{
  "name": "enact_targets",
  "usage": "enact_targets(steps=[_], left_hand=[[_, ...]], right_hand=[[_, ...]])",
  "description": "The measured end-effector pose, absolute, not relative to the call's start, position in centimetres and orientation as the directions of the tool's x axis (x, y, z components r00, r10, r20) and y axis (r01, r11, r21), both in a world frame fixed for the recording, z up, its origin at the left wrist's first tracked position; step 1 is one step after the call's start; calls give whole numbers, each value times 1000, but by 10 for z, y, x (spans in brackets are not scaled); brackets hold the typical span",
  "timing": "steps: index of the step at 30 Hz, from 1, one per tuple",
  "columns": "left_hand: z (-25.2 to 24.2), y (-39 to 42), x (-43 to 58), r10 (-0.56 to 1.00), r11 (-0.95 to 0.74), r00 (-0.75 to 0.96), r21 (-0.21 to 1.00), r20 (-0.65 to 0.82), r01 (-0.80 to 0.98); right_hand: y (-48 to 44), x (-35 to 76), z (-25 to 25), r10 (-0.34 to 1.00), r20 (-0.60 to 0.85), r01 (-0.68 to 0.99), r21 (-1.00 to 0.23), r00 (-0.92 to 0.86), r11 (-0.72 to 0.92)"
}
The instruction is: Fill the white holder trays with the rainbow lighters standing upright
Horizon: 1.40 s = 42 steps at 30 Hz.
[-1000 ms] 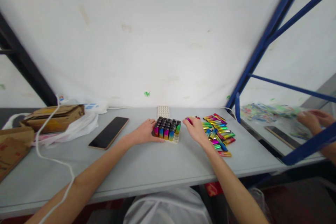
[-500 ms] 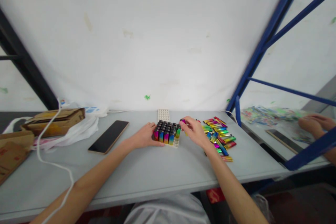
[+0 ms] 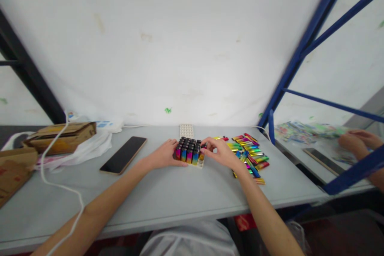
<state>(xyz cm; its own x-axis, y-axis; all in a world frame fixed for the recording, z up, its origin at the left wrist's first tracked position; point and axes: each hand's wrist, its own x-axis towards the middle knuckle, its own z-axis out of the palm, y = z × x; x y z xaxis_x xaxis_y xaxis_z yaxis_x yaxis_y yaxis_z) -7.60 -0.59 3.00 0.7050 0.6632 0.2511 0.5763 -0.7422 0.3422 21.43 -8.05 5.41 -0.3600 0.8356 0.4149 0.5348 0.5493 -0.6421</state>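
Observation:
Rows of shiny rainbow-coloured lighters [image 3: 189,153] with black tops stand upright in a white holed tray [image 3: 200,164]. My left hand [image 3: 165,154] grips the left side of this block, its thumb along the front and its fingers behind. At the block's right edge, my right hand [image 3: 220,152] pinches a lighter [image 3: 203,150] by its upper part over the tray's right column. Its lower end is too small to tell whether it is fully seated. To the right of that hand lies a loose pile of similar metallic-coloured lighters [image 3: 250,154].
Behind the block lies another white holed tray [image 3: 186,131]. A phone [image 3: 123,155] is to the left, with cardboard boxes [image 3: 64,138], a white plastic bag [image 3: 100,144] and a white cable [image 3: 61,186]. A blue metal frame [image 3: 295,62] rises at right, where another person's hands [image 3: 358,142] show.
My right hand has moved slightly left and down, bringing its lighter from beside the block to the tray's right column. My left hand has stayed at the block.

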Motion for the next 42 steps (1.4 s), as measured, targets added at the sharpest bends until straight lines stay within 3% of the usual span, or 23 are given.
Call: enact_targets(steps=[12,21,28,32,35,42], left_hand=[[31,-7,-75,695,-715,678,335,240,614],[32,-7,-76,671,-736,696,342,255,584],[30,-6,-76,655,-749,714,332,246,573],[30,-5,-76,652,-753,716,323,250,573],[29,-5,-76,661,-745,709,325,244,583],[28,-4,-76,669,-736,704,336,236,587]], right_hand=[[-85,218,63,841,290,516,-684,-457,516],[-87,224,69,866,342,518,-699,-365,494],[-66,276,51,871,484,844,-428,-90,325],[-57,290,24,947,307,928,-319,-89,191],[-58,285,15,977,163,950,-257,-137,176],[-60,262,28,965,162,958,-168,-207,234]])
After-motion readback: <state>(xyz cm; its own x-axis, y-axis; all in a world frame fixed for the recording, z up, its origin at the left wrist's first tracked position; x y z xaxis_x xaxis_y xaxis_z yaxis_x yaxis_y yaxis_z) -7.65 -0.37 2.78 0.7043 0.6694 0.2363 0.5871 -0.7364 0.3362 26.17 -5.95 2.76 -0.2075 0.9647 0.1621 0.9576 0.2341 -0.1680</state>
